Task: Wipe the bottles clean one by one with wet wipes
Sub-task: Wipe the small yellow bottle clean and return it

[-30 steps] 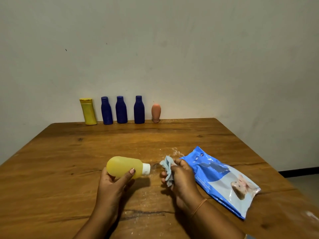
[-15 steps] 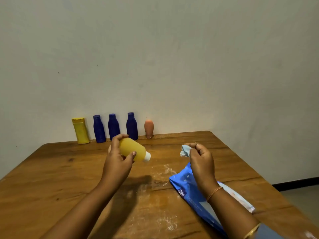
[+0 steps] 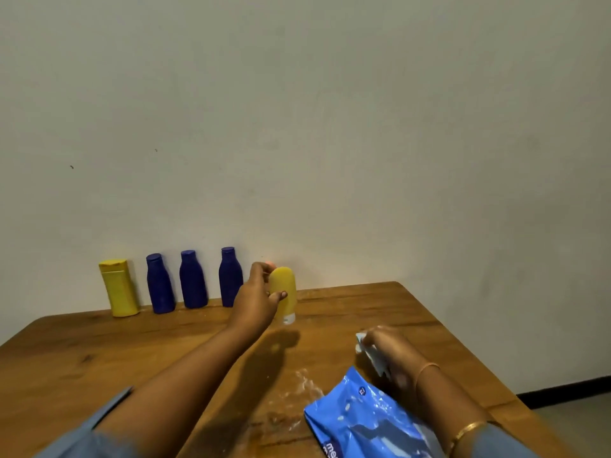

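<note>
Our left hand [image 3: 256,302] grips the rounded yellow bottle [image 3: 283,287] cap down near the back of the table [image 3: 99,358], just right of three dark blue bottles [image 3: 192,282]. Our right hand [image 3: 391,350], well apart from the left, pinches a crumpled wet wipe [image 3: 373,357] beside the blue wipes pack [image 3: 360,421]. The pack's white lettering shows only "me", cut off.

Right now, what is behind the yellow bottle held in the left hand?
The wall, and a pinkish tip peeking past the left hand. The held yellow bottle and the hand cover the rest of it.
</note>
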`<control>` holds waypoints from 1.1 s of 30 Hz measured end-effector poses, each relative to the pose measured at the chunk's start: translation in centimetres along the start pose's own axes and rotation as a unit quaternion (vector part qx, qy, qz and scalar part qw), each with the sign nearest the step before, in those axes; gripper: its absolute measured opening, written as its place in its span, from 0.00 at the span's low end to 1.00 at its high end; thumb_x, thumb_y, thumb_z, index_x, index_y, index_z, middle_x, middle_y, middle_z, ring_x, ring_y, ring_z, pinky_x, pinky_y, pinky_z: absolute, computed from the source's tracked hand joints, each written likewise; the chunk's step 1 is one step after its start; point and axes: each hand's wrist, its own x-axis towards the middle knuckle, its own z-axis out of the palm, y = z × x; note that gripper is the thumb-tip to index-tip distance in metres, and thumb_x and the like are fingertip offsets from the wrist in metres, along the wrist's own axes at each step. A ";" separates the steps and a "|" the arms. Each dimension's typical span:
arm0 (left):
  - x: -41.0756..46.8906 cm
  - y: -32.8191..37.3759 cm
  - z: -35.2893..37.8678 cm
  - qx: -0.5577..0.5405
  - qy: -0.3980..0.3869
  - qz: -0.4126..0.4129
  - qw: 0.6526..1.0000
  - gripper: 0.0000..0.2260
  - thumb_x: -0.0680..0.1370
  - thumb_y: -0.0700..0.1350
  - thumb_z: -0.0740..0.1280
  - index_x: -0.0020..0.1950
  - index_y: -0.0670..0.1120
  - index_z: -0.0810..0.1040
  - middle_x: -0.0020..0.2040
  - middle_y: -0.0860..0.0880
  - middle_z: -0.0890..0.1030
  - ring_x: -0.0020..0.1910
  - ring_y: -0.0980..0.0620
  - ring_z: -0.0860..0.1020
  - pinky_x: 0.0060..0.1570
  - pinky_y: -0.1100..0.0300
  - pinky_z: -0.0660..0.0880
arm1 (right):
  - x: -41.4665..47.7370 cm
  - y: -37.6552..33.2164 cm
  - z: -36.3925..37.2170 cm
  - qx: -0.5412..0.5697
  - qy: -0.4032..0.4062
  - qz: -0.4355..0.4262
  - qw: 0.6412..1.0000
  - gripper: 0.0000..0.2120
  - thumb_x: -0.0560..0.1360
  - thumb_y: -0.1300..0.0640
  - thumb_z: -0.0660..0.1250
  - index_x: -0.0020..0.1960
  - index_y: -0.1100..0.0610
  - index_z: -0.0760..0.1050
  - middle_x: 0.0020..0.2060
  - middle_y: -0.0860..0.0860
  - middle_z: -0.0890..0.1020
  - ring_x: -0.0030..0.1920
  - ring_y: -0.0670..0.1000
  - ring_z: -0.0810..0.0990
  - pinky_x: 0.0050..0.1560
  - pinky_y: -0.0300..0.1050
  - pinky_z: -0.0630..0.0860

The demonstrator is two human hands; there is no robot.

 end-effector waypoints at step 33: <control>12.6 -6.1 10.2 0.228 -0.083 0.015 0.970 0.17 0.80 0.49 0.58 0.67 0.58 0.59 0.64 0.45 0.65 0.51 0.47 0.72 0.37 0.63 0.73 | 5.6 2.4 0.8 -0.116 -0.099 -0.021 0.988 0.07 0.72 0.66 0.62 0.41 0.56 0.66 0.32 0.50 0.69 0.32 0.46 0.66 0.29 0.38 0.61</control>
